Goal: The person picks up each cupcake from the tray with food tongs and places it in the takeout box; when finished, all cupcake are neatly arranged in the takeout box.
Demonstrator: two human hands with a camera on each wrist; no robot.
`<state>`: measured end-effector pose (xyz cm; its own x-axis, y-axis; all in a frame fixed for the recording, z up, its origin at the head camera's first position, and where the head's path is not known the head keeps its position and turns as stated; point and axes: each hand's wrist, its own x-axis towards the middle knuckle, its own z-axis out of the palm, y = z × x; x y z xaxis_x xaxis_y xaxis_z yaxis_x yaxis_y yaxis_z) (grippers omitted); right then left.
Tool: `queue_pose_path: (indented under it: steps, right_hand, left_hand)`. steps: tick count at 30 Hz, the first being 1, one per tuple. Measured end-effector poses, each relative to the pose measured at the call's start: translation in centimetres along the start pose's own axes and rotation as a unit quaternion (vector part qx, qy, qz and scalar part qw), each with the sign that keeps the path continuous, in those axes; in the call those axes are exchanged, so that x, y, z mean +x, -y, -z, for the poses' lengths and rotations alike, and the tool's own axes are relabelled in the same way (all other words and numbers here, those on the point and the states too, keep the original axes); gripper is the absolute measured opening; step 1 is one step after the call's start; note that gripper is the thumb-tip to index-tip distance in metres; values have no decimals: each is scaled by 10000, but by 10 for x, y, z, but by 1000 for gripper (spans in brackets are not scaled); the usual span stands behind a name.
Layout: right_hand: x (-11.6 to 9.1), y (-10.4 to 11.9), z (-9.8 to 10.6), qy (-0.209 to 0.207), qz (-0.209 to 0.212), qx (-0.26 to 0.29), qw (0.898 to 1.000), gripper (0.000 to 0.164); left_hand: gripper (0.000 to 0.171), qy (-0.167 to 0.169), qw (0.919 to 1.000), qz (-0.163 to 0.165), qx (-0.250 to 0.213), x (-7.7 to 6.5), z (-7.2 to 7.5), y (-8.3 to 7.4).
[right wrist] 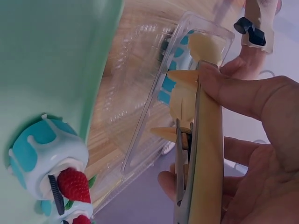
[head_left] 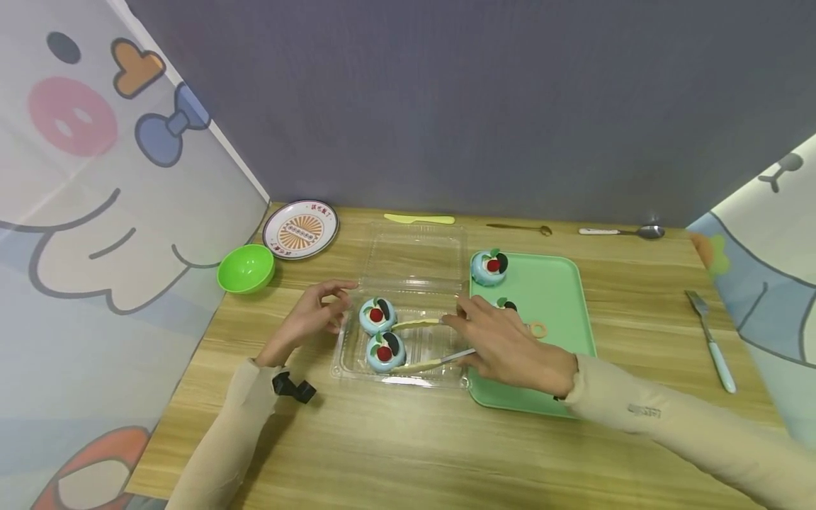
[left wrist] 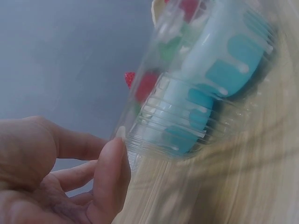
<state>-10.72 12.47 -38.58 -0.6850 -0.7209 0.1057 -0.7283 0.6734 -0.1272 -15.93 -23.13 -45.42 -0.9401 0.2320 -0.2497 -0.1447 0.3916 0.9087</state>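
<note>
My left hand (head_left: 316, 312) is at the left side of a clear plastic box (head_left: 436, 382) with its lid laid open; thumb and fingertips pinch the rim. Inside, at the left end, sit two blue cupcakes, a rear one (head_left: 376, 316) and a front one (head_left: 384, 352), each topped with a red berry, green leaves and a dark cookie. My right hand (head_left: 503, 343) grips food tongs (right wrist: 208, 163) with pale yellow tips. Their arms are spread, the tips reaching either side of the front cupcake. Two similar cupcakes are on a green tray (head_left: 554, 283), one (right wrist: 49, 154) in plain sight, the other partly behind my right hand.
At the back left are a green bowl (head_left: 246, 269) and a patterned plate (head_left: 301, 229). A yellow knife (head_left: 421, 219), a thin brown spoon (head_left: 519, 227) and a metal spoon (head_left: 649, 232) lie along the back wall. A fork (head_left: 710, 340) lies far right.
</note>
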Motion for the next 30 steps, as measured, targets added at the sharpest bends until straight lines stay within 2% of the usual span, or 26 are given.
queue_pose_path:
  steps: [7,15,22,30]
  right_hand:
    - [-9,-3,8,-105,-216,69,9997,63]
    - [-31,-19,28,-384,-751,172,9963,62]
    - [-63,-45,44,-622,-1182,55,9910,60]
    - [-103,-71,47,-651,-1921,-17,9792,60]
  left_hand:
    - [37,-2,10000,-42,-5,0,-2,-3]
    - [38,38,10000,-20,-73,1,-2,-3]
    - [38,23,10000,6,-65,2,0,-1]
    - [38,0,10000,2,-70,0,0,2]
